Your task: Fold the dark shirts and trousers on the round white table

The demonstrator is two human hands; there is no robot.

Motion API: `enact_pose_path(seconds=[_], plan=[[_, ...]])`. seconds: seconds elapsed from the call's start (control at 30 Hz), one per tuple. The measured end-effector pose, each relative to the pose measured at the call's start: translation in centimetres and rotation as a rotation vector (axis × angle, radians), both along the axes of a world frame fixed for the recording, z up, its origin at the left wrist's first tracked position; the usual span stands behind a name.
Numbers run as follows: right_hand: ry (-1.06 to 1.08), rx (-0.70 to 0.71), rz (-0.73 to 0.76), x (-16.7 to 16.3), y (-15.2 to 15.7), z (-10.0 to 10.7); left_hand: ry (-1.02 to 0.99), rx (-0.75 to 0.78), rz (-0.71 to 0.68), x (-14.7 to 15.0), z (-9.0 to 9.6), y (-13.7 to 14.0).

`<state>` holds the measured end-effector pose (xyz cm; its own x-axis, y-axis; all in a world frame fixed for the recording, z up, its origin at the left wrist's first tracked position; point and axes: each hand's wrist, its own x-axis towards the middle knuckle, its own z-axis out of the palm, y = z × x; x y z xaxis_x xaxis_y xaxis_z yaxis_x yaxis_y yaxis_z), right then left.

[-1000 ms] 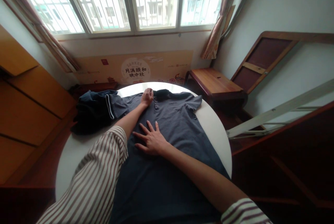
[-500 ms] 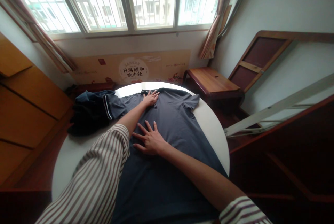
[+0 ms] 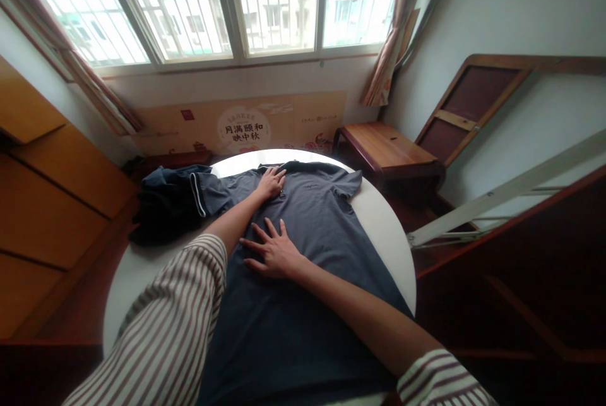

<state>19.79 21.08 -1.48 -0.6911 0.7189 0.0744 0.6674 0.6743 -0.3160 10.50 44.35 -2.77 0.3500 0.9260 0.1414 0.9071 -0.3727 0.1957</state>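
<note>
A dark grey-blue polo shirt lies spread on a round white table, its collar toward the window. Near the collar and button placket, my left hand rests on the cloth with its fingers stretched out. My right hand lies flat on the middle of the shirt, fingers spread wide. Neither hand grips anything. A heap of dark clothes sits at the table's left edge, beside the sleeve with a white stripe. My left forearm hides part of the shirt's left side.
Behind the table, a printed cardboard panel leans under the window. A small wooden table stands at the back right, close to the round table's edge. Wooden cabinets are on the left, and a pale metal bar slants at the right.
My left hand has shifted slightly left and toward me along the placket, its fingers closer together. My right hand stays nearly in place on the shirt.
</note>
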Motion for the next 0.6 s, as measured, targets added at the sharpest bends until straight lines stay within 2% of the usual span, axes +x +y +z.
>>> enact_pose_path(seconds=[0.1, 0.2, 0.27, 0.37, 0.43, 0.53, 0.6], plan=[[-0.002, -0.004, 0.003, 0.0, 0.0, 0.0, 0.016, -0.103, 0.073, -0.3, -0.1, 1.3], [-0.023, -0.014, 0.006, 0.0, 0.0, 0.1, 0.005, -0.124, 0.088, 0.0, 0.2, 1.8], [-0.038, -0.018, 0.009, 0.0, 0.1, 0.2, -0.022, -0.083, 0.112, 0.3, 0.6, 1.3], [-0.036, -0.006, 0.009, 0.0, 0.0, 0.3, -0.079, 0.053, 0.13, 0.5, 1.3, -1.1], [-0.017, 0.012, 0.002, 0.1, 0.1, 0.2, -0.08, 0.108, 0.084, -0.1, 1.5, -3.7], [0.034, 0.044, -0.014, 0.1, 0.2, -0.2, -0.01, 0.101, 0.001, -2.3, 1.2, -7.9], [0.092, 0.059, -0.021, 0.1, 0.4, -0.6, 0.037, 0.061, 0.022, -4.4, 0.6, -10.2]])
